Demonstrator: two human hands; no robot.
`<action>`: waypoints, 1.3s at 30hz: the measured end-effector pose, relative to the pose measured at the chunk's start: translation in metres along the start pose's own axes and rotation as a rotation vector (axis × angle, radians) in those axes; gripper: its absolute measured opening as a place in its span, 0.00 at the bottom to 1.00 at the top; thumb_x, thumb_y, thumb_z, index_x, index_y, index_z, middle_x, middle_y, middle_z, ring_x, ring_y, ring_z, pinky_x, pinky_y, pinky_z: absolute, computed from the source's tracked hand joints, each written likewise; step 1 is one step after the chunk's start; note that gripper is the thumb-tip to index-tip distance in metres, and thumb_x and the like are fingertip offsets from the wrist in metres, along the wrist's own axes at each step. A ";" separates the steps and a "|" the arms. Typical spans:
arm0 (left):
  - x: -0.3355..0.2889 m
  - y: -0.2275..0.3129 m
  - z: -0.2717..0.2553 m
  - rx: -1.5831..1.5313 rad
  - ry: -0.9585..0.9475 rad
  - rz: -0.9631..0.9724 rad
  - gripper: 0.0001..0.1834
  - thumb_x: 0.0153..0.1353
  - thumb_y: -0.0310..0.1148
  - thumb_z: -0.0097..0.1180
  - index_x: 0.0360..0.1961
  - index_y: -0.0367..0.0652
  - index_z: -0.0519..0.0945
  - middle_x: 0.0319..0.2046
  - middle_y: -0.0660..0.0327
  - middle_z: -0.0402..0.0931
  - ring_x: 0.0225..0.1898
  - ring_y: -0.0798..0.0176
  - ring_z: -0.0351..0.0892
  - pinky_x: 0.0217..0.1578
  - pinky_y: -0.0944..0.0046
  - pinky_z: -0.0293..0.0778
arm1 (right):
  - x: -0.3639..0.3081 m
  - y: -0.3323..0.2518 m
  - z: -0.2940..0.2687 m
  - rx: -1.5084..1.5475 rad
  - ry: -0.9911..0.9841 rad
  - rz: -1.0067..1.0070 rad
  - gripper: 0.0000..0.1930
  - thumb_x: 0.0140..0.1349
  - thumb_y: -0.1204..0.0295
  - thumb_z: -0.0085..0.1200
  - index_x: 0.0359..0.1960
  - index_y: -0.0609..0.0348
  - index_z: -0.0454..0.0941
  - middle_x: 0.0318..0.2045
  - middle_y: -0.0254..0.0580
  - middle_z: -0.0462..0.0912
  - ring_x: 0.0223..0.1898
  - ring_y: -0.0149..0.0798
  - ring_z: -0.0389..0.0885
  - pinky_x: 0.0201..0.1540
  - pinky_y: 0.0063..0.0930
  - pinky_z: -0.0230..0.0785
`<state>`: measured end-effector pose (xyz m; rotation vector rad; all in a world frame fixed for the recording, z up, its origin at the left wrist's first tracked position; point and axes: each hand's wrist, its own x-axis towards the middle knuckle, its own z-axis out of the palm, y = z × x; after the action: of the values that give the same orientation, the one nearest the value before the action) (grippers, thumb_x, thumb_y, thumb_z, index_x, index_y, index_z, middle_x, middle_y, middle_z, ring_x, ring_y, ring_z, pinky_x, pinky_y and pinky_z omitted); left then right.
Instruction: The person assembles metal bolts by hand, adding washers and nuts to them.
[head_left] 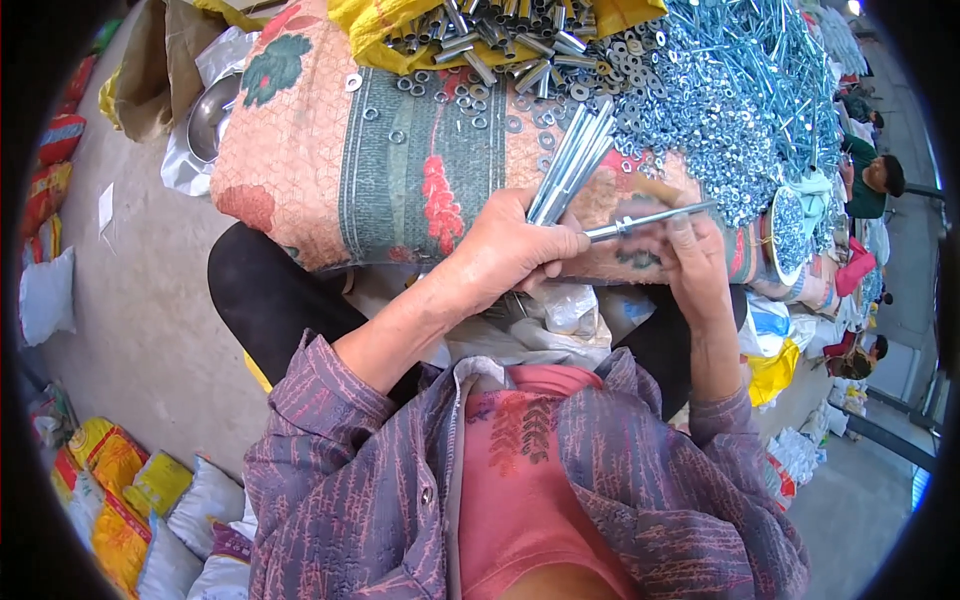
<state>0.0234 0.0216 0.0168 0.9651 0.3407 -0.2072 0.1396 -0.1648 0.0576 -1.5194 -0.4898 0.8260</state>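
My left hand [512, 243] is closed round a fanned bundle of slim metal bolts [574, 165] that point up and away. Between its thumb and fingers it also grips one metal bolt [655, 217], lying nearly level toward the right, with a collar-like ring partway along. My right hand [700, 262] closes on this bolt near its far end; the thumb shows on it, while the other fingers are smeared by motion. Just beyond the hands lie loose washers [630, 62] and a heap of small nuts [705, 130] on a padded, flower-patterned cover [300, 150].
Short metal tubes [535, 45] lie on a yellow sack [375, 45] at the back. Long bolts [765, 60] are piled at the back right, near a dish [783, 275] of small parts. A metal bowl [208, 120] stands left. Filled sacks [200, 505] line the floor; other people sit far right.
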 end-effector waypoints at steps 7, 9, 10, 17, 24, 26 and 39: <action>0.005 -0.005 -0.005 -0.108 0.016 0.046 0.06 0.52 0.28 0.59 0.26 0.38 0.75 0.13 0.65 0.68 0.10 0.76 0.61 0.10 0.77 0.55 | -0.005 0.006 0.004 -0.004 0.140 0.103 0.17 0.64 0.61 0.48 0.43 0.64 0.74 0.29 0.38 0.80 0.25 0.25 0.75 0.25 0.13 0.67; 0.000 -0.005 0.003 -0.076 0.013 0.022 0.06 0.52 0.29 0.59 0.25 0.38 0.75 0.14 0.66 0.68 0.10 0.77 0.61 0.10 0.77 0.55 | -0.002 0.015 0.006 -0.019 0.094 0.065 0.16 0.62 0.63 0.51 0.41 0.65 0.74 0.28 0.41 0.80 0.22 0.25 0.73 0.23 0.14 0.64; -0.001 -0.005 0.004 -0.044 0.002 -0.008 0.06 0.52 0.29 0.59 0.25 0.38 0.75 0.14 0.66 0.68 0.10 0.77 0.61 0.10 0.77 0.55 | -0.001 0.019 0.007 -0.034 0.060 0.031 0.15 0.60 0.65 0.54 0.40 0.67 0.74 0.28 0.44 0.80 0.20 0.26 0.71 0.21 0.15 0.60; 0.003 -0.010 0.002 0.156 0.081 0.079 0.08 0.53 0.31 0.59 0.25 0.39 0.75 0.14 0.67 0.68 0.11 0.76 0.64 0.11 0.76 0.57 | -0.005 0.024 0.019 0.077 0.191 0.107 0.09 0.57 0.74 0.57 0.38 0.63 0.75 0.22 0.33 0.75 0.16 0.20 0.67 0.17 0.10 0.56; 0.000 -0.007 0.003 0.391 0.142 0.285 0.09 0.53 0.32 0.60 0.30 0.38 0.76 0.15 0.69 0.67 0.14 0.77 0.63 0.14 0.74 0.58 | -0.014 0.020 0.037 0.100 0.305 0.165 0.07 0.61 0.69 0.52 0.27 0.56 0.70 0.17 0.29 0.70 0.16 0.18 0.63 0.16 0.11 0.50; -0.002 0.001 0.000 0.306 0.106 0.163 0.09 0.53 0.32 0.60 0.31 0.38 0.75 0.15 0.69 0.67 0.14 0.77 0.63 0.13 0.75 0.58 | -0.018 0.018 0.023 -0.123 0.178 0.132 0.05 0.59 0.70 0.52 0.28 0.57 0.73 0.17 0.29 0.71 0.16 0.18 0.63 0.17 0.12 0.52; -0.003 0.000 -0.005 -0.202 0.015 0.128 0.14 0.60 0.34 0.52 0.43 0.38 0.69 0.18 0.69 0.63 0.14 0.77 0.61 0.12 0.77 0.51 | 0.042 0.011 0.007 -1.123 0.177 -0.399 0.19 0.52 0.83 0.43 0.47 0.62 0.73 0.42 0.51 0.76 0.46 0.50 0.71 0.51 0.39 0.62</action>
<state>0.0199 0.0252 0.0151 0.7860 0.3061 -0.0471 0.1602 -0.1307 0.0379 -2.3535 -1.1925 0.0321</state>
